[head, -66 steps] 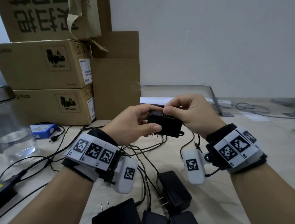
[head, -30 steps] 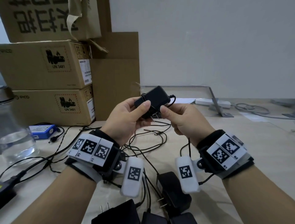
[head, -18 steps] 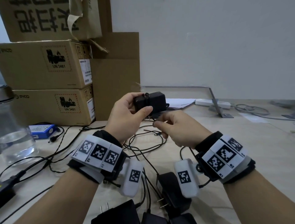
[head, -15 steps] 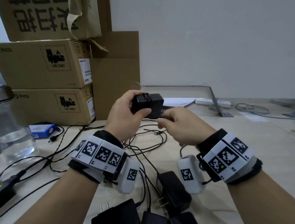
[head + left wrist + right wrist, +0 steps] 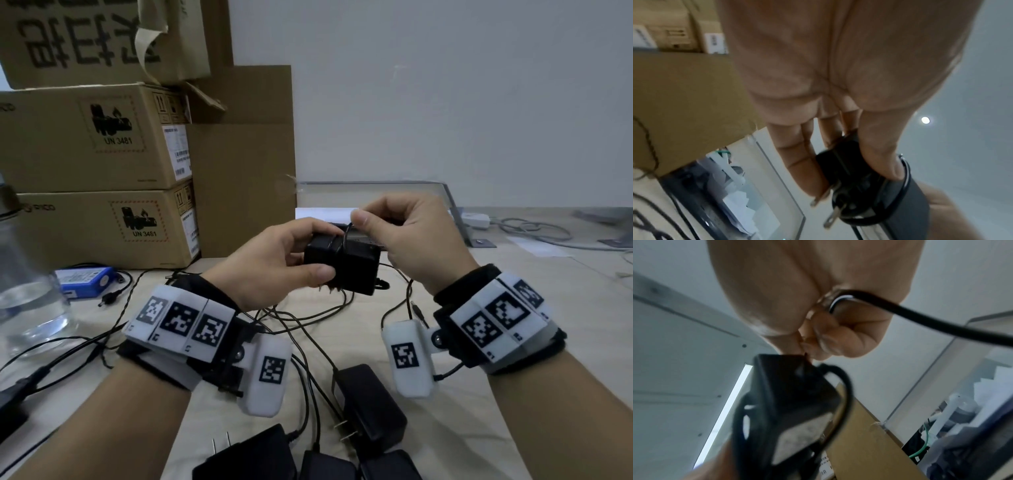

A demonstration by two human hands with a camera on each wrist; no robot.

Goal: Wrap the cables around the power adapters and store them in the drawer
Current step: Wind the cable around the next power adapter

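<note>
My left hand [image 5: 274, 263] grips a black power adapter [image 5: 356, 265] above the table, thumb on its near face, fingers behind it. Thin black cable [image 5: 337, 241] runs in loops round the adapter's body. My right hand [image 5: 407, 236] pinches that cable just above the adapter's top edge. The left wrist view shows the adapter [image 5: 906, 198] with its metal plug prongs [image 5: 833, 216] and a cable loop. In the right wrist view the fingers [image 5: 830, 340] curl over the cable [image 5: 941, 321], the adapter [image 5: 789, 394] below them. The cable's free end [image 5: 416, 310] hangs toward the table.
Several more black adapters [image 5: 370, 407] with tangled cables [image 5: 308, 318] lie on the table near me. Cardboard boxes [image 5: 99, 150] are stacked at the left, by a glass jar [image 5: 30, 301] and a blue battery pack [image 5: 85, 281]. An open clear-walled tray [image 5: 373, 193] sits behind my hands.
The adapter has dropped lower and turned in my left hand. My right hand has come from below the adapter up over its top, carrying the cable round it.
</note>
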